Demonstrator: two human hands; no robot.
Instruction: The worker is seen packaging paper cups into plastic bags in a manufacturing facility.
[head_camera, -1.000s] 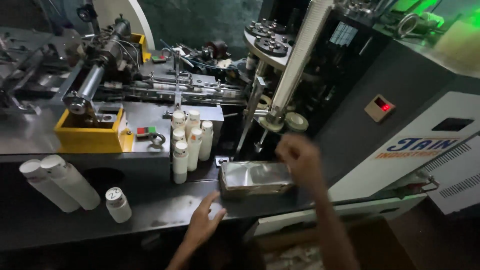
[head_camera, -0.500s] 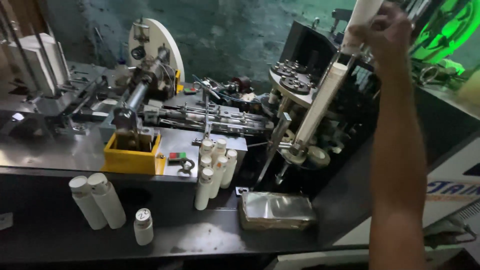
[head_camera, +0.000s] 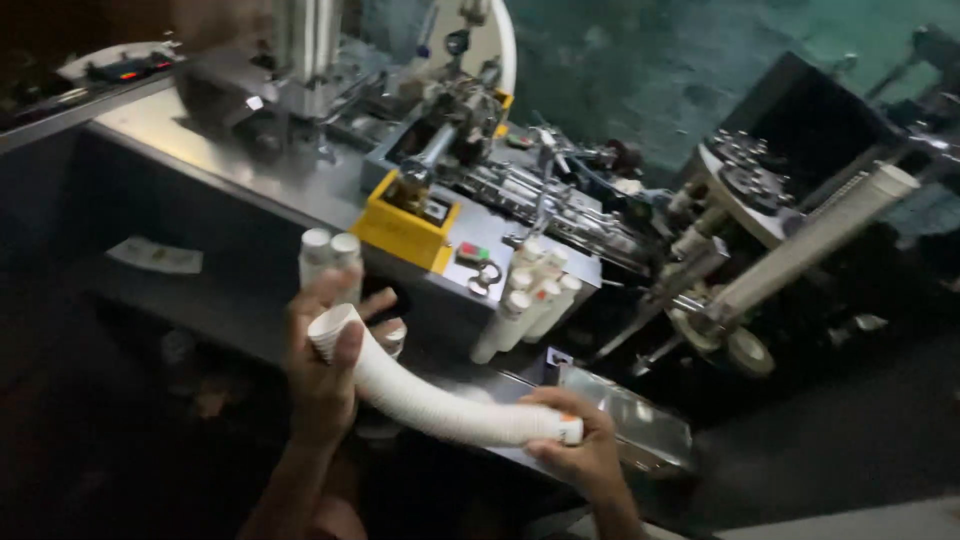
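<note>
A long curved stack of white paper cups (head_camera: 435, 400) is held level above the grey machine bench (head_camera: 190, 150). The left hand (head_camera: 322, 375) is closed around its open-mouthed end; the right hand (head_camera: 580, 450) is wrapped around the opposite end. Behind stand loose upright cup stacks (head_camera: 530, 300), a yellow housing (head_camera: 405, 225) and a slanted cup column (head_camera: 810, 245) on the machine.

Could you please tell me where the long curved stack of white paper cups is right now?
In the head view, the curved cup stack sits low and centre, held between the left hand and right hand, before the metal tray.
</note>
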